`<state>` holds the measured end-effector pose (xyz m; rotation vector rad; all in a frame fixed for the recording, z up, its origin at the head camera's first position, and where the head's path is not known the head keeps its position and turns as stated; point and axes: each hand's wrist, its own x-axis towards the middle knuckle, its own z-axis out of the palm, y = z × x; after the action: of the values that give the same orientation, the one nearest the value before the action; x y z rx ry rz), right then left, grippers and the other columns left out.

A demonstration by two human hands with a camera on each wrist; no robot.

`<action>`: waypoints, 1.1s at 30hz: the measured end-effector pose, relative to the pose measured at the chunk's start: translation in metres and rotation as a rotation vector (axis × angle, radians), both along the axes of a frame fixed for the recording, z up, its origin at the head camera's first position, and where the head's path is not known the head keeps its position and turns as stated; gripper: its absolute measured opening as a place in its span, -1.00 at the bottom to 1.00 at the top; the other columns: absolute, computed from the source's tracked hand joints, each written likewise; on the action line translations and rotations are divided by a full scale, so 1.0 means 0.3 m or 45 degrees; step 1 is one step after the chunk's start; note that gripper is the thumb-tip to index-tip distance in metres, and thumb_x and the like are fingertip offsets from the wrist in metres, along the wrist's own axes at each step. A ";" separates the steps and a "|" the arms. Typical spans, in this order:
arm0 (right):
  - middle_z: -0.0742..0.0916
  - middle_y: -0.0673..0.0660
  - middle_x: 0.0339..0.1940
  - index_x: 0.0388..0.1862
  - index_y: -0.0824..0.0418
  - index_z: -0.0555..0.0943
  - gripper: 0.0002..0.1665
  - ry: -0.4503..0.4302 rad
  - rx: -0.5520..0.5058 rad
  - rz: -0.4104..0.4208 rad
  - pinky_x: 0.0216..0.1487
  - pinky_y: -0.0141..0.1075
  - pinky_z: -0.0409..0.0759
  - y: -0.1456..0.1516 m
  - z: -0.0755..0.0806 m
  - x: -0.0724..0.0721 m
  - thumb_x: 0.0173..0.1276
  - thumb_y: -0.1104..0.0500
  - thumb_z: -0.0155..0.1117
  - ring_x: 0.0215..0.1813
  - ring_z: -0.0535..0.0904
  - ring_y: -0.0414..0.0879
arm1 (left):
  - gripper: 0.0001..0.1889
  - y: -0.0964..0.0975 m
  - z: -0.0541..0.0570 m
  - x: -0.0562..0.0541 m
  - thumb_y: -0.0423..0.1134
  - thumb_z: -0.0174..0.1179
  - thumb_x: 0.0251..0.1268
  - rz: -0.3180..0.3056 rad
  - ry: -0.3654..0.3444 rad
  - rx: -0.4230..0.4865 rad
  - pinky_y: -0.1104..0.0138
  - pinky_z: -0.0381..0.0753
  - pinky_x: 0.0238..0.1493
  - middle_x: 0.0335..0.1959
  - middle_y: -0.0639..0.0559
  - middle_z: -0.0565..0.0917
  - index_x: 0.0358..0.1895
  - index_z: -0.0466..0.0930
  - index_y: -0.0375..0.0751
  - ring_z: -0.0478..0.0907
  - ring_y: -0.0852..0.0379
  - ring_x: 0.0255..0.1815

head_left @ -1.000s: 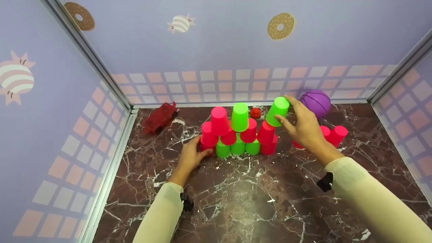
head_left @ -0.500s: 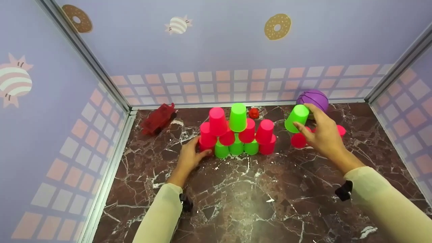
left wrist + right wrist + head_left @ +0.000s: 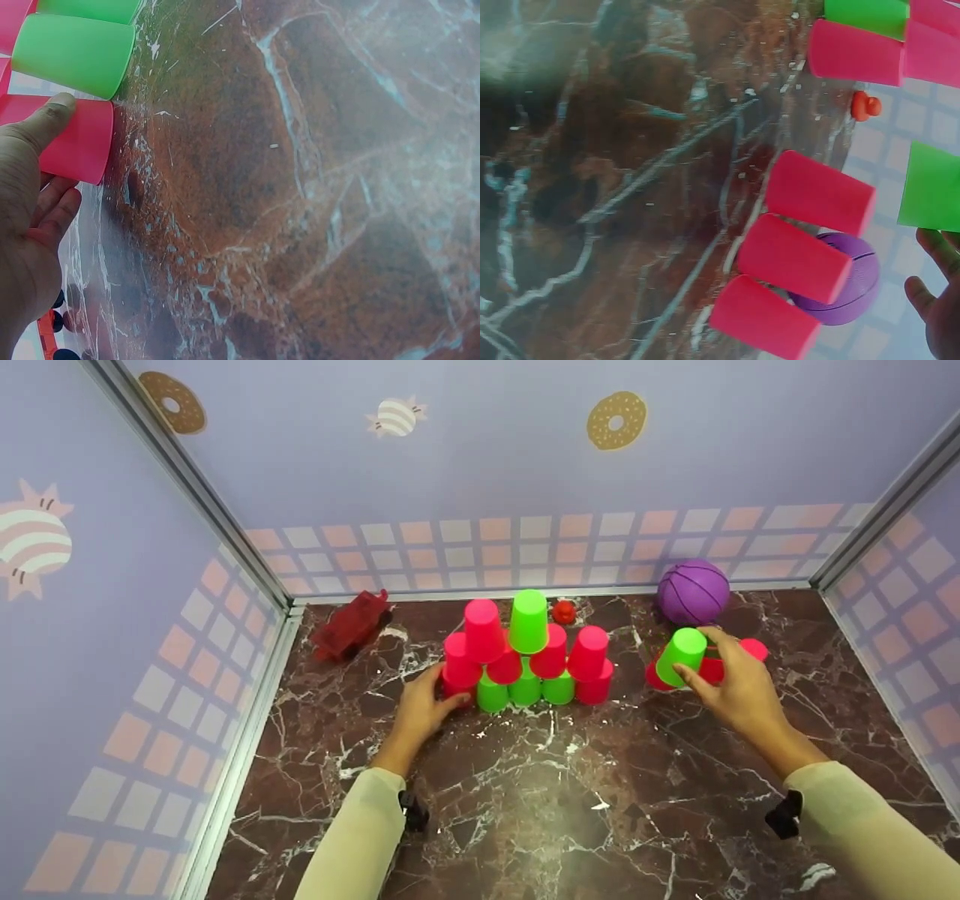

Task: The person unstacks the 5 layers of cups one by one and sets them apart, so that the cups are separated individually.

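Note:
Upside-down pink and green cups stand in a three-level stack (image 3: 551, 649) in the head view, with one pink and one green cup on top. My left hand (image 3: 420, 709) holds the bottom left pink cup (image 3: 86, 142), thumb on its near side and fingers curled behind. On the right, my right hand (image 3: 739, 690) grips a green cup (image 3: 682, 656) upside down between thumb and fingers. In the right wrist view this green cup is apart from a row of 3 loose pink cups (image 3: 821, 191), which it partly covers in the head view.
A purple ball (image 3: 694, 592) lies by the back wall behind the loose cups. A small red-orange object (image 3: 564, 612) sits behind the stack. At the back left is a red toy (image 3: 351, 626). Patterned walls enclose the dark marbled surface (image 3: 525, 810).
My right hand has carried the green cup right and down, away from the stack's right end and over to the loose pink cups. My left hand has stayed at the stack.

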<state>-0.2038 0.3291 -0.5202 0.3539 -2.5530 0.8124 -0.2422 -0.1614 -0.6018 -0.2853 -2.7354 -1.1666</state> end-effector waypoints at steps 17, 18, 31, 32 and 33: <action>0.82 0.46 0.03 0.33 0.44 0.55 -0.30 -0.089 -0.033 -0.011 0.10 0.36 0.72 0.048 -0.188 0.046 0.32 0.27 0.68 0.03 0.82 0.44 | -0.30 0.003 -0.003 0.000 -0.11 0.65 0.22 -0.015 0.037 0.008 -0.11 0.72 0.38 0.22 -0.28 0.82 0.39 0.65 -0.29 0.78 -0.27 0.29; 0.82 0.47 0.03 0.33 0.44 0.55 -0.30 -0.098 -0.042 -0.021 0.11 0.38 0.71 0.049 -0.201 0.048 0.33 0.26 0.68 0.04 0.81 0.46 | -0.30 0.003 -0.004 -0.001 -0.11 0.65 0.21 -0.012 0.035 0.010 -0.12 0.72 0.38 0.22 -0.28 0.82 0.39 0.65 -0.29 0.78 -0.27 0.29; 0.77 0.55 0.14 0.38 0.48 0.47 -0.26 -0.171 -0.051 -0.054 0.23 0.44 0.66 0.044 -0.288 0.075 0.36 0.29 0.65 0.15 0.76 0.53 | -0.28 0.004 -0.013 -0.005 -0.10 0.65 0.21 -0.009 0.027 0.016 -0.11 0.72 0.39 0.24 -0.28 0.82 0.40 0.64 -0.29 0.78 -0.28 0.29; 0.77 0.56 0.15 0.39 0.48 0.47 -0.26 -0.172 -0.055 -0.053 0.24 0.44 0.66 0.044 -0.288 0.074 0.36 0.29 0.65 0.16 0.76 0.53 | -0.28 0.004 -0.013 -0.005 -0.10 0.65 0.21 -0.007 0.027 0.013 -0.11 0.72 0.39 0.24 -0.28 0.82 0.40 0.64 -0.29 0.78 -0.28 0.29; 0.76 0.56 0.16 0.39 0.47 0.46 -0.26 -0.176 -0.058 -0.053 0.24 0.45 0.66 0.044 -0.289 0.074 0.37 0.29 0.64 0.16 0.75 0.54 | -0.28 0.004 -0.013 -0.005 -0.09 0.65 0.21 -0.006 0.026 0.009 -0.11 0.72 0.39 0.24 -0.29 0.81 0.41 0.64 -0.29 0.78 -0.28 0.30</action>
<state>-0.1817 0.3424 -0.6068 0.2365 -2.6549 0.9065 -0.2438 -0.1601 -0.6057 -0.3014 -2.7137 -1.1677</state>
